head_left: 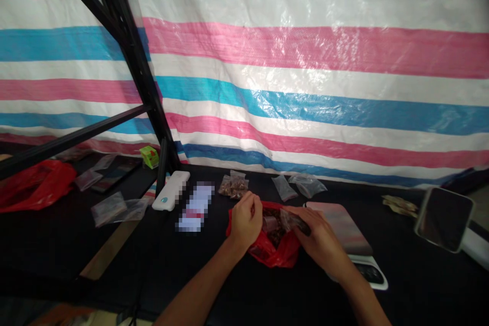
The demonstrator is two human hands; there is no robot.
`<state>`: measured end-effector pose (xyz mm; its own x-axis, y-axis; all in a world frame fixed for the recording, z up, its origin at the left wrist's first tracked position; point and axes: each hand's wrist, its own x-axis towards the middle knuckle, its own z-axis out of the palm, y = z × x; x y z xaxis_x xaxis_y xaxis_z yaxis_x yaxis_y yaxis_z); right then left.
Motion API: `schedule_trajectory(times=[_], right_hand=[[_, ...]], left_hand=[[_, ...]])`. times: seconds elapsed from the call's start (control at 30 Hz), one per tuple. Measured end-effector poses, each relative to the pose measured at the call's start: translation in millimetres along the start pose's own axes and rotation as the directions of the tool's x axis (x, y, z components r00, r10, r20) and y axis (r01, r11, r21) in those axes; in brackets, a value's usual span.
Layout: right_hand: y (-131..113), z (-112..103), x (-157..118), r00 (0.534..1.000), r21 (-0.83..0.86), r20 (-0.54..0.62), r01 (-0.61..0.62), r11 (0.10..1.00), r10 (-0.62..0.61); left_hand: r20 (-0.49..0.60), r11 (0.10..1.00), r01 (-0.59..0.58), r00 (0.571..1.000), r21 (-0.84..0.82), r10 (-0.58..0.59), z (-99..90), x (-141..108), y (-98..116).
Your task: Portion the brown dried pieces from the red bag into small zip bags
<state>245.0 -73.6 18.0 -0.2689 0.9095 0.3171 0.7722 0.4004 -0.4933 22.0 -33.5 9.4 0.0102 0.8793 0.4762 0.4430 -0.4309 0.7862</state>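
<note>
A red plastic bag [273,257] sits on the black table in front of me, its mouth spread wide around many small brown pieces [275,237]. My left hand [246,219] is curled closed at the bag's left rim; what its fingers hold, if anything, is hidden. On the right side, my right hand [317,234] pinches a small clear plastic bag [288,220] over the brown pieces. How full that clear bag is, I cannot tell. Just beyond my left hand lie small filled clear bags [234,185] with similar brown contents.
Flat clear bags [283,188] lie toward the back. A white device [171,191] and a lit phone [196,207] are left of the red bag. A pinkish tablet-like case [340,226] lies right, near a screen on a stand [445,220]. A black metal frame [133,61] rises left.
</note>
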Motion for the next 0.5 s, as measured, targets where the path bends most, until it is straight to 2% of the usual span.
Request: schedule_trajectory(times=[0.27, 0.5], right_hand=[[-7.1, 4.1, -2.3, 0.999, -0.031, 0.008, 0.031, 0.999, -0.031], [-1.5, 5.0, -7.3, 0.996, -0.041, -0.077, 0.036, 0.999, -0.039]], left_hand=[[-0.002, 1.0, -0.01, 1.0, 0.0, 0.01, -0.1, -0.6, -0.3], [0.005, 1.0, -0.011, 1.0, -0.021, 0.011, -0.1, -0.1, -0.7]])
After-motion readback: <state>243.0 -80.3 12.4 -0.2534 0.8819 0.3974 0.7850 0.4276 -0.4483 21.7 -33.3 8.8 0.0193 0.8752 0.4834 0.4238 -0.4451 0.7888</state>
